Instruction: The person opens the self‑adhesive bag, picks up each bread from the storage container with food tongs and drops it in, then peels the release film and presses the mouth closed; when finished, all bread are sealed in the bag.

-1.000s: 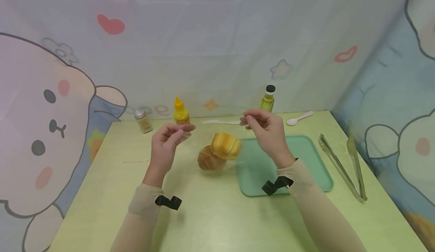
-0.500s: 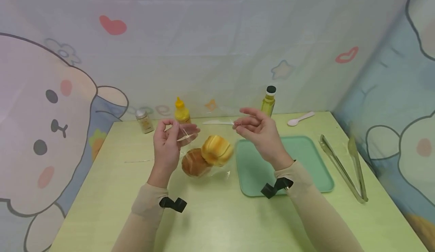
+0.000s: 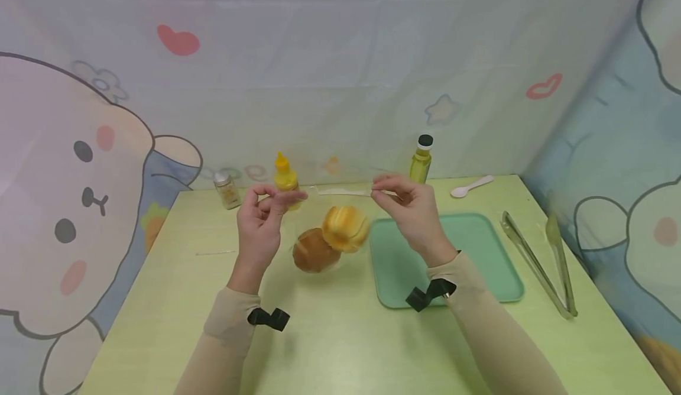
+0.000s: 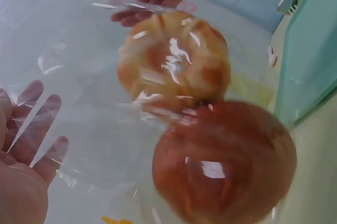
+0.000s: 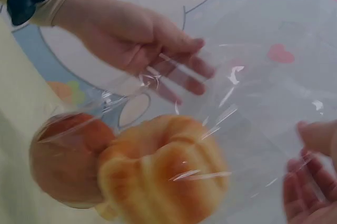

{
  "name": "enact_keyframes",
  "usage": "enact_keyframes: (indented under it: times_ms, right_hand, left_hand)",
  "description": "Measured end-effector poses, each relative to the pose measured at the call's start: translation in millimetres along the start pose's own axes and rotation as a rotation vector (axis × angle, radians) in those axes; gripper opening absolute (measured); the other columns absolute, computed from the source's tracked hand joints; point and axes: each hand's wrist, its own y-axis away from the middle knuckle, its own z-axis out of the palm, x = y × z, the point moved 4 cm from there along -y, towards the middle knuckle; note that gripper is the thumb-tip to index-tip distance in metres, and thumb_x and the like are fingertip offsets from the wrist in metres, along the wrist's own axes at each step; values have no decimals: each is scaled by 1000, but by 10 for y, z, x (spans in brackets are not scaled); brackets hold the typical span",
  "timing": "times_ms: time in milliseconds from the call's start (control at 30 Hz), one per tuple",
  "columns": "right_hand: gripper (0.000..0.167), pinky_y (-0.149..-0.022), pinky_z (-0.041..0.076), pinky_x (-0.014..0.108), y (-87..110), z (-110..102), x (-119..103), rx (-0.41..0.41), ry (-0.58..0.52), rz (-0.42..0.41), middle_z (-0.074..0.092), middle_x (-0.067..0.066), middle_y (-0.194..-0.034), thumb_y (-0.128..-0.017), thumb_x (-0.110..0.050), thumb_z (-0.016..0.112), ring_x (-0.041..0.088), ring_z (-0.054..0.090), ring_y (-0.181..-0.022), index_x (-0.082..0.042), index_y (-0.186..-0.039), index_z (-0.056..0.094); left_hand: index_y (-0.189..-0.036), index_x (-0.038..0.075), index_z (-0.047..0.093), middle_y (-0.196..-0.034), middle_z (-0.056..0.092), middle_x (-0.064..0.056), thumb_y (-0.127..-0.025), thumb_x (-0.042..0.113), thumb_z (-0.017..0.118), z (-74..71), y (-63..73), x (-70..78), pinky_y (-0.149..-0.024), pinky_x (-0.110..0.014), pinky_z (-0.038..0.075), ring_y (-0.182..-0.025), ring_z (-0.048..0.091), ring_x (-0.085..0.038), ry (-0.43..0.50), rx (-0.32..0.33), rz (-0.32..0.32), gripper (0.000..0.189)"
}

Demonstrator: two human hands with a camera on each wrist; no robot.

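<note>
A clear plastic bag (image 5: 245,116) hangs between my two hands above the table, with two bread buns inside. One is a smooth round brown bun (image 3: 315,253). The other, a golden ridged bun (image 3: 346,228), leans against it on the right. My left hand (image 3: 258,226) holds the bag's left upper edge between thumb and fingers. On the opposite side, my right hand (image 3: 408,214) pinches the upper edge with its fingertips. The film's outline is faint in the head view, while both wrist views show its glints and the fingers through it.
A green tray (image 3: 481,250) lies right of the buns, with metal tongs (image 3: 532,259) beyond it. Along the back stand a seasoning jar (image 3: 227,191), a yellow squeeze bottle (image 3: 285,176) and an oil bottle (image 3: 420,164). A white knife (image 3: 340,191) and spoon (image 3: 470,186) lie there too.
The bagged buns have swung left, then slightly back right. The left fingers spread half a second ago and have drawn together again; the right fingers have also closed in on the film.
</note>
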Motion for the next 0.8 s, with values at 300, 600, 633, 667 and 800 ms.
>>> enact_keyframes:
  times_ms: [300,600,633,667,800]
  right_hand:
    - [8,-87,60,29,16,-10,-38,-27,79,-73,77,4,-99,-99,0,70,17,74,-93,4,-105,75]
    - [5,-78,60,25,-15,-103,-35,-13,132,-87,76,-1,-94,-96,1,74,12,72,-84,4,-100,76]
    - [6,-76,60,25,-18,-115,-37,-11,142,-93,77,1,-93,-96,1,74,12,73,-83,4,-100,77]
    - [6,-74,60,25,-22,-125,-39,-11,147,-99,77,3,-93,-96,1,75,12,72,-81,3,-101,77]
    - [9,-69,60,26,-34,-159,-55,-10,173,-123,78,13,-91,-95,-1,76,15,73,-78,0,-104,79]
  left_hand:
    - [-120,-11,66,-106,79,-19,-109,8,56,27,-4,22,-88,-38,63,-95,79,-22,-9,-16,2,24]
    - [-112,-12,68,-101,80,-14,-107,4,59,-42,-18,-7,-89,-36,62,-93,78,-17,-65,-9,-1,20]
    - [-112,-14,68,-101,80,-13,-107,3,58,-56,-18,-4,-89,-33,62,-92,78,-16,-79,-7,2,21]
    - [-113,-14,69,-102,79,-11,-107,2,58,-69,-19,-3,-89,-31,62,-92,77,-15,-91,-4,5,21]
    - [-118,-14,70,-106,78,-16,-107,0,57,-102,-23,3,-86,-28,62,-92,76,-16,-140,-7,13,22]
